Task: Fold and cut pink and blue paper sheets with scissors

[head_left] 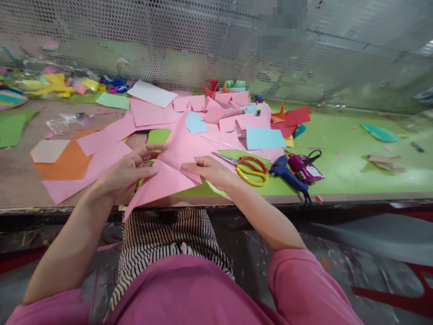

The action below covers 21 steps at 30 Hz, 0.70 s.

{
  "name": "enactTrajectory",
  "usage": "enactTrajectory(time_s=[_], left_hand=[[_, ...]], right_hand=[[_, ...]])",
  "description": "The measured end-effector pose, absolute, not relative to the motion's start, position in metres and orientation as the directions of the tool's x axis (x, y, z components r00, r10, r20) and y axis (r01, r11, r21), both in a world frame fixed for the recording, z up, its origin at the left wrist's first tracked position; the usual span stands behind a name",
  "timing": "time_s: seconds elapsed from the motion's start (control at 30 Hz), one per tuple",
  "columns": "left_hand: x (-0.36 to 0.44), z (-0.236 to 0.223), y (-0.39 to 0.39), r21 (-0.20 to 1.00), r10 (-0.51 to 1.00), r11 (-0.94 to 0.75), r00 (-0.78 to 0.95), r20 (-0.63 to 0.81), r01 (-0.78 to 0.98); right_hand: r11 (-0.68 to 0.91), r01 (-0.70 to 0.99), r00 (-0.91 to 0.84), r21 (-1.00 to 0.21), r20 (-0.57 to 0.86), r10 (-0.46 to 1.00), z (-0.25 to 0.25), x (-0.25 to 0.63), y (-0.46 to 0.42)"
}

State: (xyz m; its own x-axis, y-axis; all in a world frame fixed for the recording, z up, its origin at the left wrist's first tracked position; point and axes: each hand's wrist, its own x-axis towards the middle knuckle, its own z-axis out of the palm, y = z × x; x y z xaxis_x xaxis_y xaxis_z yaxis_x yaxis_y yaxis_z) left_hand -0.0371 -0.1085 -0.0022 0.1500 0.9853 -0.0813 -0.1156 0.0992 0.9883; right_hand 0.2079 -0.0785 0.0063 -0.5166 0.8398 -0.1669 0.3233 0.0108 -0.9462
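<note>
A folded sheet of pink paper (162, 183) is held between both hands at the table's front edge, its pointed corner hanging over the edge. My left hand (137, 167) pinches its upper left side, with the other fingers spread above it. On the right, my right hand (211, 170) grips the sheet between thumb and fingers. Scissors (252, 170) with red and yellow handles lie just beyond my right hand. A blue glue gun (287, 174) rests farther right, beside a purple device (307, 168) with a black cord.
Behind lie pink paper pieces (149, 113), a light blue sheet (265, 137), a white sheet (152, 93) and red paper (297, 118). An orange sheet (62, 169) is at the left. A perforated metal panel (169, 45) closes off the back of the table.
</note>
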Motion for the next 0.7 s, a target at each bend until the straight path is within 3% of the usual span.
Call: enactTrajectory(time_s=[0.1, 0.2, 0.33, 0.4, 0.5, 0.57, 0.63, 0.7], left_hand=[[-0.037, 0.0, -0.1, 0.96, 0.996, 0.088, 0.035, -0.082, -0.266], [-0.025, -0.001, -0.102, 0.934, 0.992, 0.121, 0.079, -0.1, -0.336], [0.006, -0.008, -0.116, 0.954, 0.941, 0.231, 0.292, -0.17, -0.19], [0.016, -0.012, -0.118, 0.959, 0.928, 0.267, 0.293, -0.229, -0.096], [0.016, -0.014, -0.121, 0.914, 0.888, 0.405, 0.234, -0.395, 0.005], [0.012, -0.01, -0.126, 0.869, 0.82, 0.48, 0.288, -0.494, 0.123], [0.01, -0.002, -0.134, 0.872, 0.804, 0.361, 0.363, -0.471, 0.332], [0.012, 0.005, -0.142, 0.836, 0.902, -0.013, 0.367, -0.227, 0.548]], right_hand=[[-0.105, 0.08, -0.43, -0.991, -0.13, 0.894, 0.0, 0.205, -0.079], [-0.079, -0.028, -0.308, -0.996, -0.067, 0.949, -0.002, 0.202, -0.076], [0.091, 0.098, -0.277, -0.991, 0.061, 0.959, -0.001, 0.2, -0.075], [0.112, 0.154, -0.288, -0.982, 0.064, 0.956, 0.0, 0.199, -0.077], [-0.016, 0.159, -0.327, -0.987, -0.068, 0.943, -0.002, 0.198, -0.078], [-0.135, 0.139, -0.361, -0.981, -0.177, 0.916, -0.006, 0.197, -0.076], [-0.225, 0.122, -0.396, -0.967, -0.255, 0.882, -0.01, 0.195, -0.072], [-0.273, 0.134, -0.449, -0.953, -0.303, 0.841, -0.011, 0.193, -0.069]])
